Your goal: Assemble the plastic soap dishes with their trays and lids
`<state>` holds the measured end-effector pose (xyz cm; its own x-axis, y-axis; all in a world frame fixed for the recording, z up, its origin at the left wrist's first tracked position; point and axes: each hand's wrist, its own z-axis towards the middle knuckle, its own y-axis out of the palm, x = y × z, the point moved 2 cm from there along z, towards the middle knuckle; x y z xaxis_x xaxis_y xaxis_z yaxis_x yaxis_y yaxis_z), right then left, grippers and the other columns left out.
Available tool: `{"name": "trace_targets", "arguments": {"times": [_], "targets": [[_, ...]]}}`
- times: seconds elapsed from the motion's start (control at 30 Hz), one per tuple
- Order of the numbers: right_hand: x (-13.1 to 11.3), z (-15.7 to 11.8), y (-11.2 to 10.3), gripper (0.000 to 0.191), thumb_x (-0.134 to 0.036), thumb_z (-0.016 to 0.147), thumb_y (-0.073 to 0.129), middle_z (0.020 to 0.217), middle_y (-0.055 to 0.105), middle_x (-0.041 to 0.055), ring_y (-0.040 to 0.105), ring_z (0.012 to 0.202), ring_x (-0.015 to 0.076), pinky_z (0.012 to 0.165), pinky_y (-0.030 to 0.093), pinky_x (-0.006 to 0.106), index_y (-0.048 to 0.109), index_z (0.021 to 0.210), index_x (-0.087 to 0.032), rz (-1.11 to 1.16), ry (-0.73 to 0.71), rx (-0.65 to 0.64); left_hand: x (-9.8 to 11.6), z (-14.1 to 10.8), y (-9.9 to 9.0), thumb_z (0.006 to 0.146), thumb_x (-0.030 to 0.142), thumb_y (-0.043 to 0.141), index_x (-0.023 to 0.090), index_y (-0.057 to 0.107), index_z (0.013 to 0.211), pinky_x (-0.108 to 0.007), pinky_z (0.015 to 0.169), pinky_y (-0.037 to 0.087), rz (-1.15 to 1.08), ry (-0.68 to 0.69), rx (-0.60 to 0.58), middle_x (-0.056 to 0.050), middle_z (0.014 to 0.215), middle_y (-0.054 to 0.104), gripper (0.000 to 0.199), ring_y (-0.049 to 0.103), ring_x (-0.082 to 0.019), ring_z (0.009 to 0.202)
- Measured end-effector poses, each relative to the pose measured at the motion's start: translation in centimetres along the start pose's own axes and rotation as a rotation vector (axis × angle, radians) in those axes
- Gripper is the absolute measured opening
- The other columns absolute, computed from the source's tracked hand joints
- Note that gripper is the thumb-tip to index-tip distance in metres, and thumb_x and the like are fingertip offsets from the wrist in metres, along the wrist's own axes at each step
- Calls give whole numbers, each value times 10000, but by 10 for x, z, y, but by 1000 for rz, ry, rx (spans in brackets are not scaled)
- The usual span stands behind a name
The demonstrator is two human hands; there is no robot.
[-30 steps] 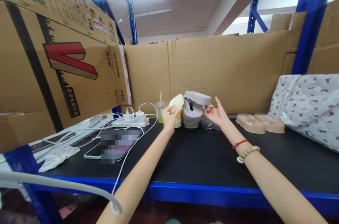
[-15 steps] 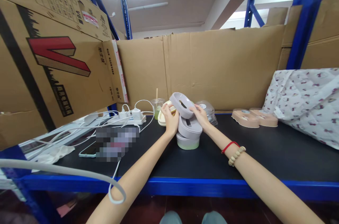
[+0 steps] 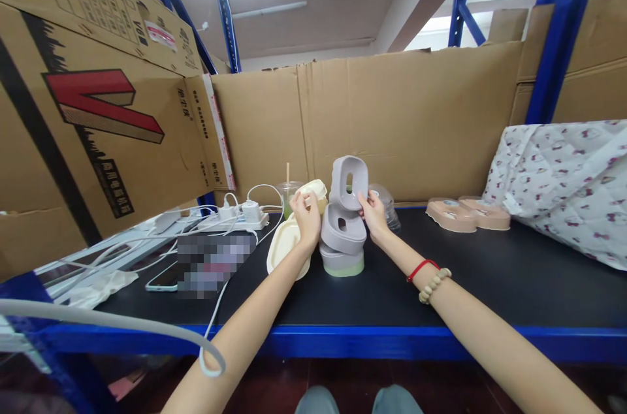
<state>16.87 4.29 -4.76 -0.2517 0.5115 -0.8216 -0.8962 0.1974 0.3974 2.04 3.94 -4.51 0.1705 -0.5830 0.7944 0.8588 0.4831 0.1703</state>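
My right hand [image 3: 375, 215] pinches the lower right edge of a lilac oval plastic part [image 3: 349, 183] with a slot in its middle, tipped up so its hollow faces me. Below it is a stack of similar lilac parts [image 3: 344, 228], with a pale green oval piece [image 3: 345, 268] at the bottom. My left hand [image 3: 307, 221], fingers curled, is closed at a cream-coloured tray [image 3: 280, 251] whose lower part shows under my wrist. Another cream piece [image 3: 316, 190] shows behind my fingertips; whether the two cream parts are joined is hidden.
Behind the stack are clear plastic covers [image 3: 386, 205] and a cup with a straw [image 3: 288, 195]. Left lie a phone [image 3: 164, 278], cables and a power strip [image 3: 235, 223]. Peach-coloured cases [image 3: 450, 215] and a patterned quilted cloth [image 3: 563, 185] are at the right. Cardboard [image 3: 416, 120] walls the back.
The lilac part in my right hand has moved right and tipped more upright. My left hand has come away from it, and the cream tray now shows lower left, under my wrist.
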Motion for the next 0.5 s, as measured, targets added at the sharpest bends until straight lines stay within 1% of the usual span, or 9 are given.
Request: {"name": "trace_targets", "arguments": {"times": [0.03,0.1,0.17,0.23,0.3,0.37,0.43,0.5], "targets": [[-1,0,-1,300,-412,603,661,583,552,-62,438,429,71,389,357,197,579,804,-205,-2,20,-3,-2,2,0,801,306,514,197,593,762,-377,1007,378,-6,-27,0,-93,1083,488,140,477,-233,1166],[-4,-1,-1,248,-389,617,657,525,475,-89,378,381,52,350,309,180,547,748,-209,9,45,-3,-5,5,-1,814,271,462,202,626,773,-363,997,390,-26,-54,4,-94,1095,503,182,484,-226,1168],[-9,-1,-2,203,-348,627,648,488,418,-103,352,362,43,335,293,167,510,688,-212,35,63,18,-4,7,-3,785,213,464,209,641,804,-342,1009,382,-32,-33,23,-86,1107,514,179,480,-214,1181],[-15,-1,-3,178,-311,647,619,455,381,-113,327,341,39,324,280,159,469,647,-217,65,86,58,0,8,-6,738,158,489,213,637,902,-332,1040,352,-22,7,38,-82,1134,520,228,473,-205,1195],[-20,-1,-5,178,-299,674,579,432,368,-117,319,322,41,319,278,157,423,630,-226,92,113,104,4,8,-8,689,107,509,207,596,1043,-333,1068,321,-16,19,41,-92,1192,511,379,464,-206,1214],[-25,-1,-6,182,-302,704,537,422,377,-118,323,306,48,316,285,160,386,630,-234,123,144,151,5,8,-8,654,61,504,196,546,1135,-331,1079,310,-46,-1,33,-104,1248,499,501,444,-210,1242],[-29,-1,-7,179,-301,726,504,413,387,-119,327,296,53,315,294,163,368,629,-237,151,184,191,3,9,-6,637,36,494,196,533,1147,-325,1075,319,-112,-28,16,-101,1264,511,536,434,-212,1258],[-32,-2,-7,177,-295,730,497,404,397,-116,337,295,56,316,301,165,371,623,-235,167,214,197,-1,12,-4,646,44,502,208,541,1133,-327,1062,339,-206,-51,-21,-89,1257,534,516,442,-215,1254]]}}
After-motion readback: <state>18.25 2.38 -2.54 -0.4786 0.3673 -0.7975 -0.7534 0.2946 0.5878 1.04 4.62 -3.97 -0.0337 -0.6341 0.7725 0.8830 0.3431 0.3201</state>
